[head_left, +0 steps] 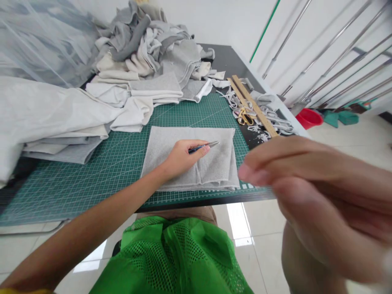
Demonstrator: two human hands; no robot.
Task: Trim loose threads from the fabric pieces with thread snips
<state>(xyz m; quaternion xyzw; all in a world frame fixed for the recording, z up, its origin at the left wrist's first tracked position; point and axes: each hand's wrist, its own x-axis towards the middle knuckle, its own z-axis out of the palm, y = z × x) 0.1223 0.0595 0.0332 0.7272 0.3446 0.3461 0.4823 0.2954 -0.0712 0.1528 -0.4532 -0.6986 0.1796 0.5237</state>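
A folded piece of light grey cloth (211, 163) lies flat on the green cutting mat (122, 171), close to the table's front edge. My left hand (183, 157) rests over the cloth, its fingers closed around small thread snips (211, 144) with a dark blue handle. The silver tip points right, just above the fabric. Raised close to the camera at the right is my right hand (318, 183), large and slightly blurred. Its fingers are curled together near the thumb; whatever they may pinch cannot be made out.
Heaped grey and cream cloth (153, 53) covers the back left, beside white fabric (55, 106). Gold-handled scissors (245, 117), wooden rulers (255, 107) and fabric scraps (275, 118) lie at the right. Metal poles (321, 53) lean on the wall; a red bucket (309, 118) stands below.
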